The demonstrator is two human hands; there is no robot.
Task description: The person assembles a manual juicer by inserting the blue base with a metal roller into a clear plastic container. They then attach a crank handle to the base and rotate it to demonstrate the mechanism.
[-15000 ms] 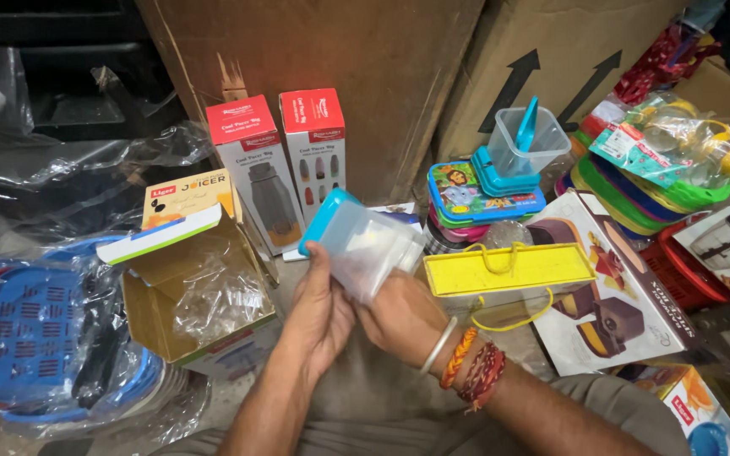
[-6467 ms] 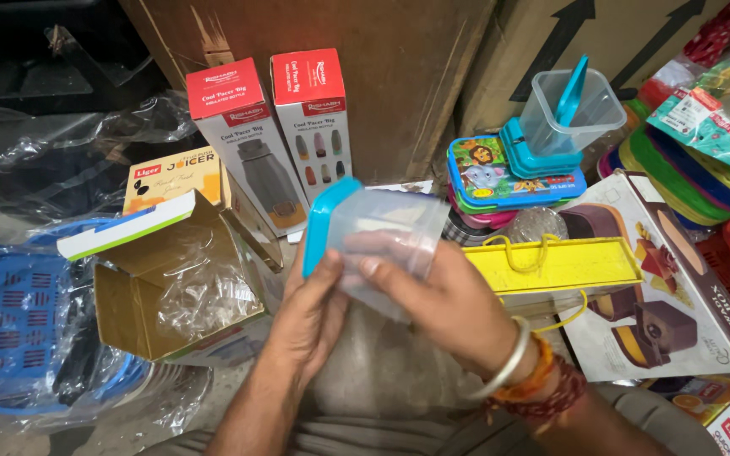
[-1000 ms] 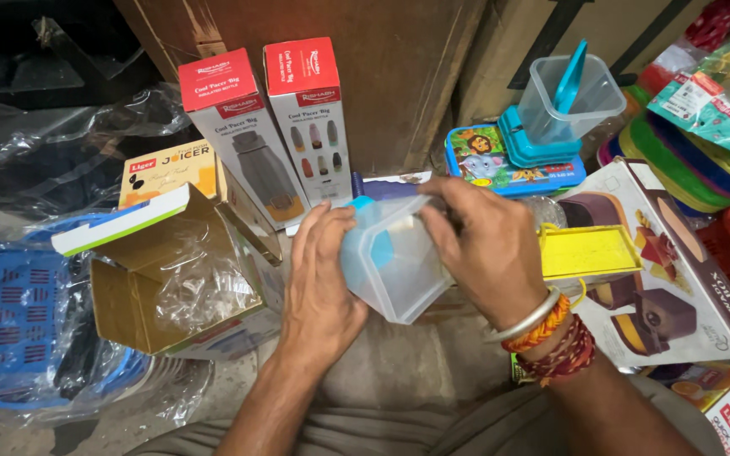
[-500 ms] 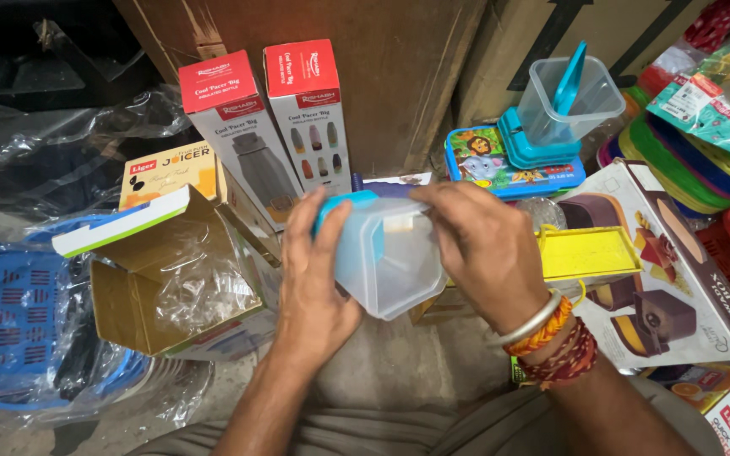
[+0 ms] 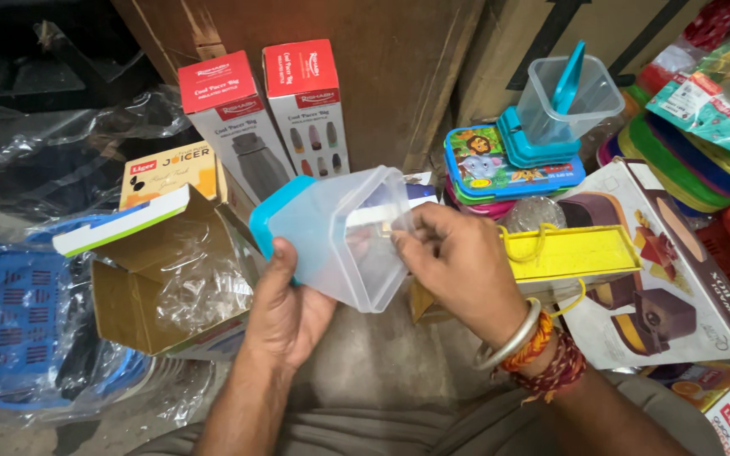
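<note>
2 hands: both grasp 1 clear container, held up in the middle of the view above the person's lap.
Basket (image 5: 10, 325): blue, wrapped in plastic film, far left on the floor.
Carton (image 5: 141, 287): open, brown, with crumpled clear wrap inside, just left of the left hand.
Juicer box (image 5: 171, 169): yellow, behind the carton.
Left hand (image 5: 285, 304): clenched around the container's lid end from below, thumb up along the side.
Lid (image 5: 274, 221): teal, seated on the container's left end.
Container (image 5: 340, 236): clear, square-sided, tilted on its side with the base towards the right hand; it touches nothing but the 2 hands.
Bottle boxes (image 5: 306, 101): 2, red-topped, upright against a large brown carton behind.
Right hand (image 5: 458, 266): fingertips pinch the container's base edge; bangle (image 5: 513, 342) and threads at the wrist.
Yellow tray (image 5: 568, 252): just right of the right hand, resting on an appliance box (image 5: 661, 279).
Lunch box (image 5: 500, 165): cartoon-printed, under a clear tub (image 5: 563, 101) with a teal lid stood in it.
Step in hand: by the grips, the container is being turned over and looked at, lid on.
Next move calls for: a firm left-hand hold on the lid end, since the right hand has only a fingertip pinch.
</note>
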